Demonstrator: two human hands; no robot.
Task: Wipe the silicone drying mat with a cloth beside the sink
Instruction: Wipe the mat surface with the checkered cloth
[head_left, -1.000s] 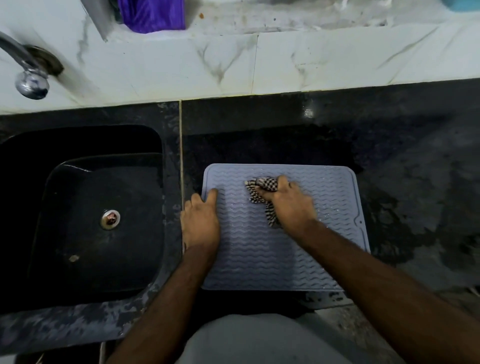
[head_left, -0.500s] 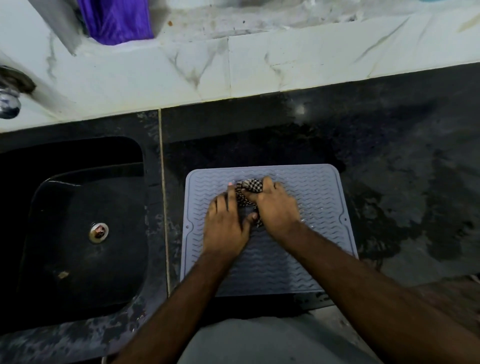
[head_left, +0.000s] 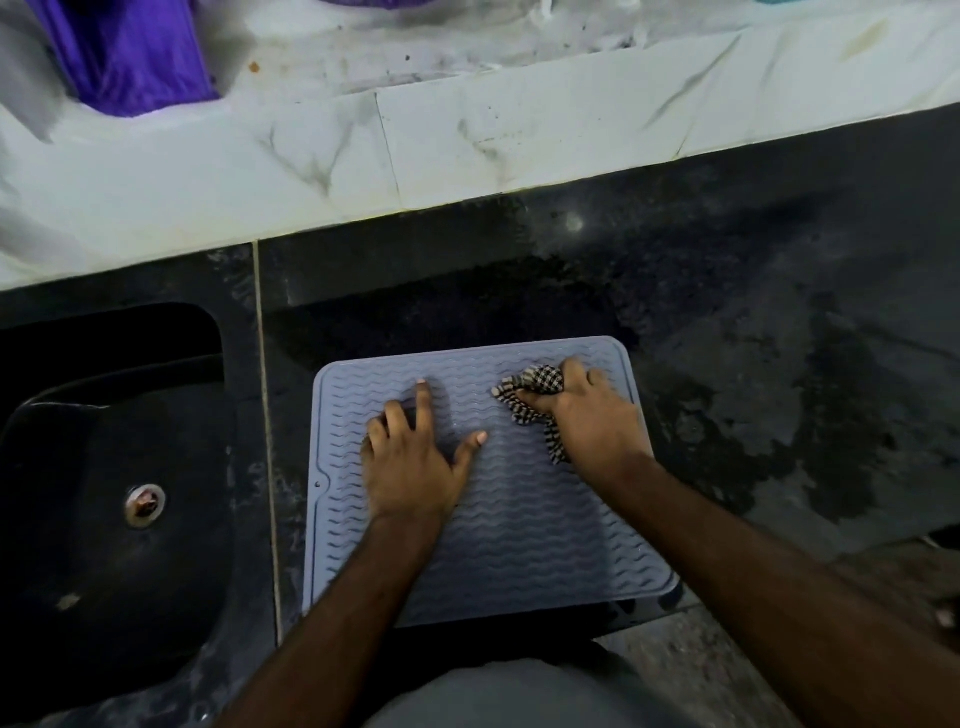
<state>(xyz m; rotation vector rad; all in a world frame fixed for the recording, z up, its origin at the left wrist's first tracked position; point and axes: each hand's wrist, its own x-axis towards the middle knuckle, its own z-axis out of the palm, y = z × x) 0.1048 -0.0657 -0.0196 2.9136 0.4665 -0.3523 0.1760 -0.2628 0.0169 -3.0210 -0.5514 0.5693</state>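
Fingers curled tight around a bunched checkered cloth (head_left: 535, 397), the right hand (head_left: 592, 415) presses it onto the far right corner of the grey silicone mat (head_left: 530, 525). The left hand (head_left: 415, 457) lies flat, fingers spread, apparently steadying the mat on the dark counter (head_left: 753, 322) beside the black sink (head_left: 114, 499).

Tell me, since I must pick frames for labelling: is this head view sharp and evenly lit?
Head view: dim overall; the sink is nearly black; a small glare spot on the dark counter; the mat, cloth, left hand and right hand read clearly; wide-angle bending tilts the marble ledge.
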